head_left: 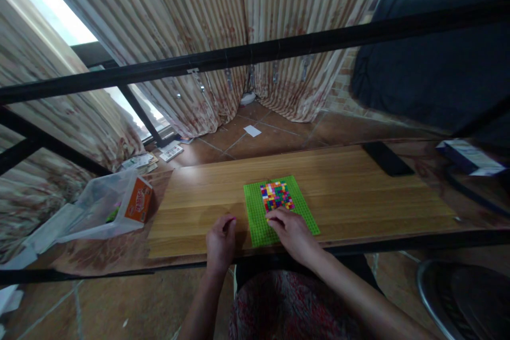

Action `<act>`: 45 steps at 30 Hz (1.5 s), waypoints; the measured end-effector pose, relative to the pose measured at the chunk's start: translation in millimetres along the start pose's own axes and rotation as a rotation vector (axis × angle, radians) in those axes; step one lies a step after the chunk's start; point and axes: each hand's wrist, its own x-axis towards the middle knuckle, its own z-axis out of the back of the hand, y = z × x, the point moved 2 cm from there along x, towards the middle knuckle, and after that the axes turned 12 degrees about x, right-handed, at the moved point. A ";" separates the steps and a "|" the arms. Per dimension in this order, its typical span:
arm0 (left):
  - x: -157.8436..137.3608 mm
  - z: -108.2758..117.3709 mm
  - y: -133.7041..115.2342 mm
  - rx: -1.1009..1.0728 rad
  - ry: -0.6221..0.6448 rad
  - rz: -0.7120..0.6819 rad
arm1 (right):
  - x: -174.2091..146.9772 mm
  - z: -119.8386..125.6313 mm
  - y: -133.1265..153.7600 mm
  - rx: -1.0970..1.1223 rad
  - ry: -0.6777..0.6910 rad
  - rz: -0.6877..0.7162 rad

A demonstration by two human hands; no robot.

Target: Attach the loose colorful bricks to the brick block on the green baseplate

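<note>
A green studded baseplate (255,231) lies on the wooden board, and a patch of small multicoloured bricks (277,195) covers its upper middle part. Over the lower part of the plate is my right hand (292,231), thumb and forefinger pinched at the lower left corner of the patch. A small yellow brick (269,219) shows at those fingertips. Left of the plate, my left hand (220,241) is closed in a pinch just above the board. Something tiny and pink, seemingly a small brick (233,218), shows between its fingertips.
At the left stands a clear plastic bin (99,231) with an orange label (138,199) and something green inside. A black phone (388,159) lies at the board's right, and a blue and white box (472,158) beyond it. A dark metal bar (255,54) crosses above the wooden board (191,196).
</note>
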 end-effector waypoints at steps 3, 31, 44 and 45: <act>5.6 -6.9 -31.2 -0.064 0.042 -0.051 | -1.1 35.6 -6.4 0.059 -0.146 -0.003; 47.6 -54.2 -109.8 0.084 -0.098 -0.268 | 53.7 50.1 -51.8 0.216 -0.325 0.103; 52.6 -62.4 -115.8 0.049 -0.055 -0.188 | 58.0 42.5 -61.9 0.539 -0.369 -0.064; 52.8 -62.5 -116.3 0.045 -0.050 -0.180 | 58.2 42.5 -60.8 0.555 -0.368 -0.075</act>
